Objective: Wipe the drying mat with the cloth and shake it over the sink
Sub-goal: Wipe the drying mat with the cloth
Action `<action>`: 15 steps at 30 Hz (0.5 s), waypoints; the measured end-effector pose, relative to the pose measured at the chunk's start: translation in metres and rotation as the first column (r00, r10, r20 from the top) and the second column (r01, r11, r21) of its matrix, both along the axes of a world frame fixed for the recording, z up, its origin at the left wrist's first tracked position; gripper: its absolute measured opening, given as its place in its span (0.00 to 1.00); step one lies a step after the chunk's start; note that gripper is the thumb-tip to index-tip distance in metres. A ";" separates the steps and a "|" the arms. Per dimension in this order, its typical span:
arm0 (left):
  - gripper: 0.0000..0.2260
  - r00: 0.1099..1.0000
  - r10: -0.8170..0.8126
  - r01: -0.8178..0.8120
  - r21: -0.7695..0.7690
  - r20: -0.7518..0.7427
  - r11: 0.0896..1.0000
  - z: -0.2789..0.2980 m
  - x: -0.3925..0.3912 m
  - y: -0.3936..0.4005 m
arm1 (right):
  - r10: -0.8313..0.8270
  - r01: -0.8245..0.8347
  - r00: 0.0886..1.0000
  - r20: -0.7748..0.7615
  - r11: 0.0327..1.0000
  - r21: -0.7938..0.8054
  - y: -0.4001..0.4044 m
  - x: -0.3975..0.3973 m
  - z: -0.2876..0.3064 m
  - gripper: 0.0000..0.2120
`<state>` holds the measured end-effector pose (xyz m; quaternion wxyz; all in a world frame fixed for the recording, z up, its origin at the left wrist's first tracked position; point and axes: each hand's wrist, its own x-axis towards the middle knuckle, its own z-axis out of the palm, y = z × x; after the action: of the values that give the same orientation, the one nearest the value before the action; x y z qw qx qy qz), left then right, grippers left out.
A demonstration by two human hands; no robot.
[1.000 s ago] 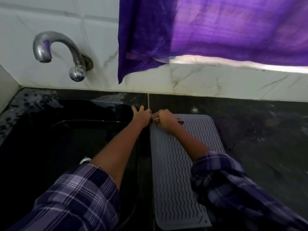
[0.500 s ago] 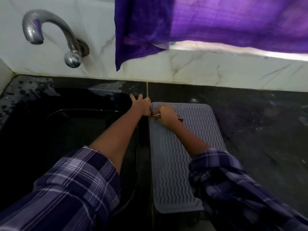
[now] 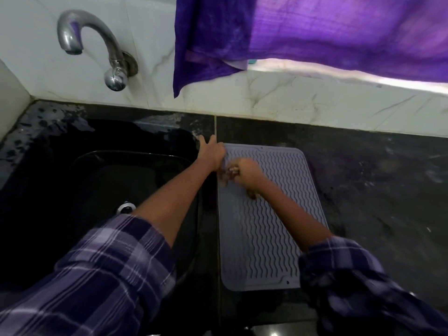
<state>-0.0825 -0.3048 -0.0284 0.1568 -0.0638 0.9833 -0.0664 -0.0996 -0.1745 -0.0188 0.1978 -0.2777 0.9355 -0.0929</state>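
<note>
White marble-veined wall tiles (image 3: 278,103) run beyond the hands, with a purple curtain (image 3: 315,32) hanging above them, daylight showing at its hem. Right of the hands lies dark countertop (image 3: 375,190), possibly wet.

Both arms extended forward, plaid sleeves pushed up to mid-forearm. Left hand (image 3: 211,153) flat, palm down, fingers straight and slightly spread, pointing away from the body. Right hand (image 3: 247,171) just beside it, fingers curled into a fist, knuckles toward the left hand; outline motion-blurred.
</note>
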 end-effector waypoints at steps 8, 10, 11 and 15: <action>0.23 0.998 0.060 -0.060 0.076 0.004 0.995 -0.005 0.009 0.011 | 0.156 -0.152 0.985 0.072 0.987 -0.057 0.043 0.056 -0.020 0.09; 0.25 0.999 0.031 -0.031 0.040 0.022 0.999 -0.003 0.011 0.013 | 0.269 -0.272 0.945 0.189 0.962 -0.007 0.063 0.080 -0.012 0.13; 0.25 0.999 0.020 -0.021 0.022 0.027 1.000 -0.001 0.013 0.014 | 0.295 -0.311 0.929 0.222 0.950 0.037 0.066 0.081 -0.010 0.14; 0.19 0.998 0.043 -0.042 0.025 -0.041 0.999 0.003 0.023 0.023 | 0.127 -0.119 0.978 0.164 0.991 -0.053 0.034 0.052 0.000 0.11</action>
<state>-0.0597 -0.2818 -0.0256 0.1386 -0.0841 0.9855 -0.0497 -0.0478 -0.1400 -0.0190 0.2747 -0.3305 0.8945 -0.1233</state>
